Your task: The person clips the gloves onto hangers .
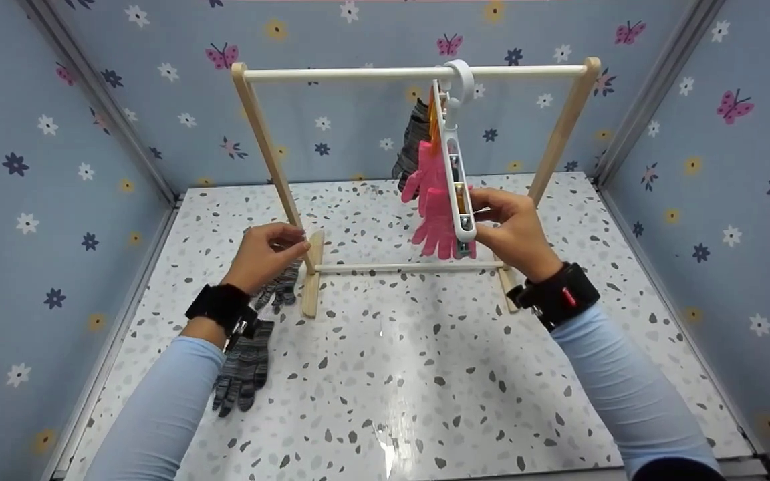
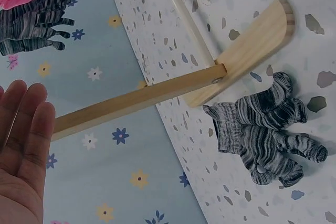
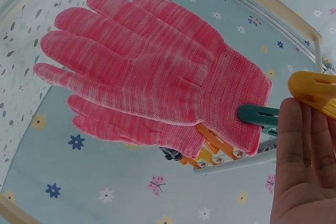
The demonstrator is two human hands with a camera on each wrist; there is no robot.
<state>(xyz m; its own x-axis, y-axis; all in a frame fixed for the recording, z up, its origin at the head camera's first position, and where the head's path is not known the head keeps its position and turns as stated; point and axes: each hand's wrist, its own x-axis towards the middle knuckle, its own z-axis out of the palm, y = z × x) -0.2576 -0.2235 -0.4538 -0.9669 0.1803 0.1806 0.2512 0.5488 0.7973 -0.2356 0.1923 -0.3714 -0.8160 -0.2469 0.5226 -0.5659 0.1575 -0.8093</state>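
Note:
A white clip hanger (image 1: 453,157) hangs by its round hook from the rack's top bar, its near end tilted down. Pink gloves (image 1: 440,224) hang from its clips, with a grey-black striped glove (image 1: 416,143) behind them. My right hand (image 1: 515,227) is at the hanger's near end. In the right wrist view, its straight fingers touch a yellow clip (image 3: 315,92); a teal clip (image 3: 257,115) bites the nearest pink glove's cuff (image 3: 231,95). The right thumb is hidden there. My left hand (image 1: 266,255) stays beside the rack's left post, fingers loose, holding nothing.
The wooden rack (image 1: 271,150) stands on a speckled tabletop (image 1: 371,374). Two grey-black striped gloves lie at the left: one (image 2: 262,135) by the rack's foot, another (image 1: 246,367) nearer, below my left wrist. Flower-patterned panels (image 1: 31,200) enclose the back and sides.

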